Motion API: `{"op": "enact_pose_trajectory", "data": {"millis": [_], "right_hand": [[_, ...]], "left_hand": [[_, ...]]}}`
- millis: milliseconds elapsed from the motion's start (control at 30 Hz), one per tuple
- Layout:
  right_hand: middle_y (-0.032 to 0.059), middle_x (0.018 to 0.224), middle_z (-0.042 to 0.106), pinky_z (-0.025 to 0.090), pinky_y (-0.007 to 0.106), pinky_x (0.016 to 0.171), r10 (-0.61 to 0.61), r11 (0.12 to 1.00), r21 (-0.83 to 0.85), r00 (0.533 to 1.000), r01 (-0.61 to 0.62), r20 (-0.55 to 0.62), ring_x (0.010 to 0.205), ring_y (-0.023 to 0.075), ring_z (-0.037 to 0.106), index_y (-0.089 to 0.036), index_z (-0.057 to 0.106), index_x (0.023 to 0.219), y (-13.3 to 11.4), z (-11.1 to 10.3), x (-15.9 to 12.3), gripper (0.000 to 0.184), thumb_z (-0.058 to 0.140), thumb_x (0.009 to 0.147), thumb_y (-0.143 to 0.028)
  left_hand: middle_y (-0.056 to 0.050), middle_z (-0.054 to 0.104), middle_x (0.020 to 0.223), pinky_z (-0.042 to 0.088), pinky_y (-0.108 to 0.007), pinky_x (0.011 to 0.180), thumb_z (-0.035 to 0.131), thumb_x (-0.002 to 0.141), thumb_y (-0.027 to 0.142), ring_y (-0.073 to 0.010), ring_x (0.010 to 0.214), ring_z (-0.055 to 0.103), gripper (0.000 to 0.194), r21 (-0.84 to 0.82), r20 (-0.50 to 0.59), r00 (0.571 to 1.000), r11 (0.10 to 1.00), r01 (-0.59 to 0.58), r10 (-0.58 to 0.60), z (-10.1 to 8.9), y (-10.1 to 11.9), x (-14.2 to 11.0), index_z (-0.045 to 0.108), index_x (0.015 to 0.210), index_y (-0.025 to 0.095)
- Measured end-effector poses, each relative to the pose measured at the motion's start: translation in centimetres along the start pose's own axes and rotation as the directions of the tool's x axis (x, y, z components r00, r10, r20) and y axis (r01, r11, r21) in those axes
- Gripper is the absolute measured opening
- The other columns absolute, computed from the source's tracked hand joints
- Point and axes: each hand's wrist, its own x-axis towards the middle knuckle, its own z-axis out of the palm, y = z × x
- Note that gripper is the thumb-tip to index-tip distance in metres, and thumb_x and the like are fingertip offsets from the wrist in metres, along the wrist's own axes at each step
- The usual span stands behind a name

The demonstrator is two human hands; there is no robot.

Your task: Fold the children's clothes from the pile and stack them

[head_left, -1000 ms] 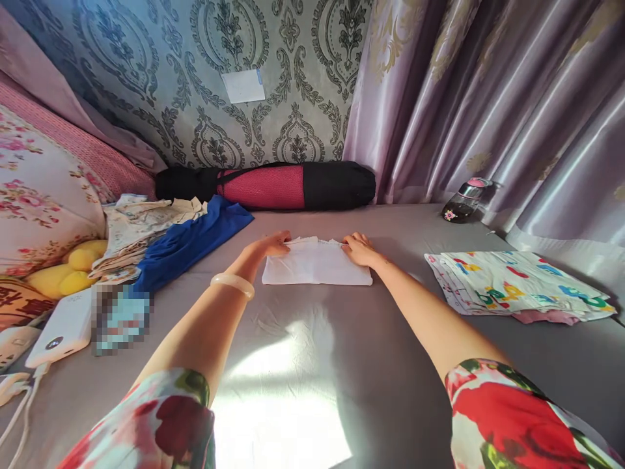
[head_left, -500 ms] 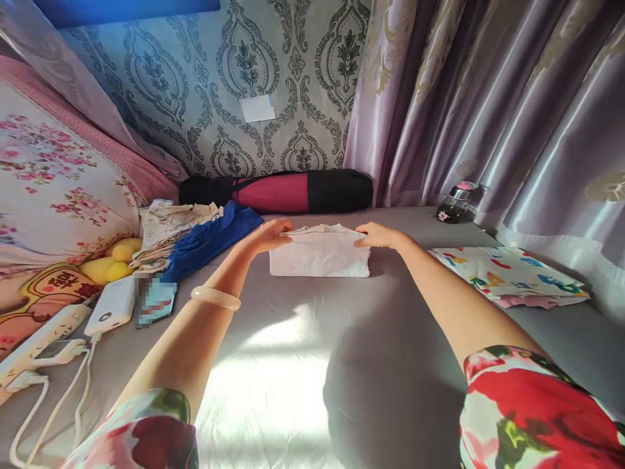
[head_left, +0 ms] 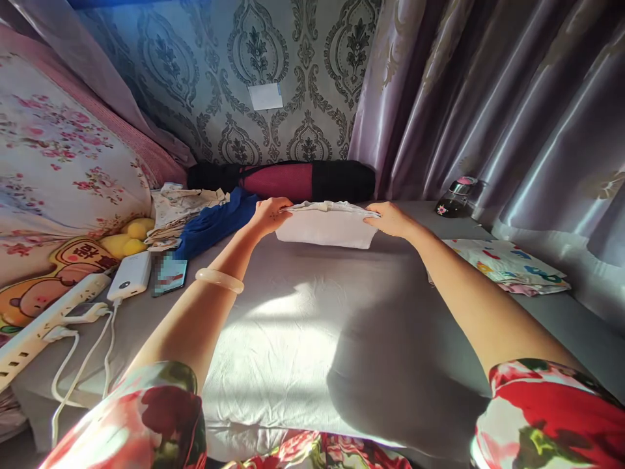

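A folded white garment [head_left: 326, 227] hangs between my two hands, raised off the grey sheet [head_left: 273, 312]. My left hand [head_left: 271, 215] pinches its upper left corner, fingers closed on the cloth. At the opposite upper corner, my right hand [head_left: 390, 220] grips it the same way. The top edge shows several layers and sags slightly between the grips; the lower edge hangs fairly straight. What kind of garment it is cannot be made out. A pale bangle [head_left: 219, 281] circles my left wrist.
Left are a blue cloth [head_left: 209, 225], printed clothes [head_left: 178, 208], a power bank [head_left: 129, 277], a phone [head_left: 170, 273] and a power strip [head_left: 58, 326] with cables. Behind lies a black and red roll bag [head_left: 278, 181]. A bottle [head_left: 456, 197] and folded patterned cloth [head_left: 512, 260] are right.
Both hands have closed on the top corners of the white garment and lifted it off the sheet. The camera view has shifted, with more of the near bed edge showing.
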Motion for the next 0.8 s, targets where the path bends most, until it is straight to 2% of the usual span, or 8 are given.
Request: {"op": "enact_pose_trajectory", "data": {"millis": [133,400,600,800], "right_hand": [[0.0078,0.113,0.071,0.044,0.033,0.092,-0.096,0.992,-0.095,0.982,0.082,-0.163,0.102,0.0225,0.061,-0.018,0.069,0.114,0.0,1.7,-1.4,0.033,0.049,0.088,-0.019],[0.0048,0.103,0.073,0.048,0.037,0.089,-0.31,0.943,-0.196,0.925,0.27,-0.22,0.098,0.0231,0.064,-0.022,0.07,0.102,1.2,5.5,-6.2,0.032,0.047,0.084,-0.009],[0.0056,0.105,0.073,0.048,0.037,0.09,-0.423,0.896,-0.237,0.885,0.376,-0.193,0.098,0.0221,0.065,-0.02,0.069,0.102,1.1,6.8,-9.2,0.037,0.046,0.079,-0.003],[0.005,0.108,0.072,0.045,0.039,0.096,-0.438,0.878,-0.253,0.896,0.406,-0.08,0.105,0.0224,0.063,-0.02,0.069,0.105,1.4,8.9,-11.9,0.043,0.045,0.076,0.001]], "left_hand": [[-0.004,0.074,0.1,0.035,-0.038,0.1,0.048,0.083,0.026,-0.0224,0.099,0.064,0.033,0.061,-0.039,0.999,0.998,-0.022,0.025,1.6,-0.1,-1.3,0.07,0.106,0.02],[-0.004,0.074,0.092,0.032,-0.044,0.103,0.043,0.086,0.025,-0.0222,0.091,0.065,0.03,0.071,-0.013,0.982,0.98,-0.188,0.19,3.7,-2.2,-5.9,0.069,0.101,0.021],[-0.004,0.075,0.095,0.03,-0.043,0.102,0.04,0.09,0.02,-0.0196,0.091,0.065,0.028,0.063,0.006,0.954,0.952,-0.298,0.298,4.6,-2.5,-9.5,0.067,0.099,0.022],[-0.002,0.074,0.094,0.028,-0.043,0.103,0.039,0.089,0.012,-0.0182,0.093,0.064,0.03,0.061,0.109,0.919,0.92,-0.386,0.378,5.5,-2.3,-12.6,0.066,0.096,0.022]]}}
